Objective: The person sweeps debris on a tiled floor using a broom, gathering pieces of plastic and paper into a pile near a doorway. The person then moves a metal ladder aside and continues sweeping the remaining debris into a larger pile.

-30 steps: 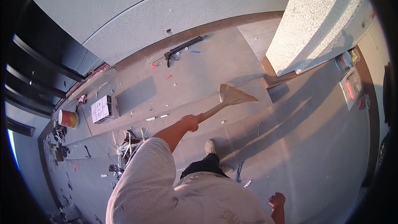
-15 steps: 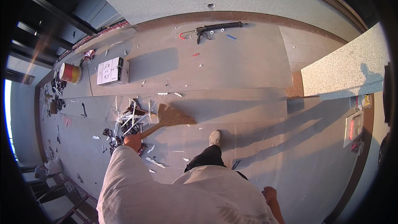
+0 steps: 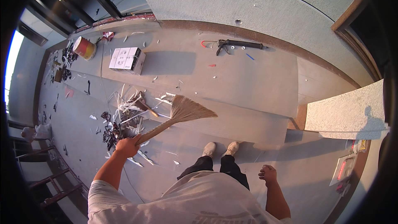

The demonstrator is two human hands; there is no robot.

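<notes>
My left hand is closed round the handle of a straw broom, whose fan-shaped bristles point right, over the floor covering. Left of the broom lies a heap of white plastic strips mixed with dark scraps. A short wooden handle sticks out of the heap; its other end is hidden. Over the floor on the right hangs my right hand, with nothing visible in it and its fingers loosely bent and a little apart.
A white carton and a yellow-and-red bucket stand at the far left. A black caulking gun lies along the far wall. A speckled low wall juts in from the right. Steel framing is at the lower left.
The broom has swung up and right, away from the heap. Both my shoes now show side by side, where one showed before. My right hand has come further into view.
</notes>
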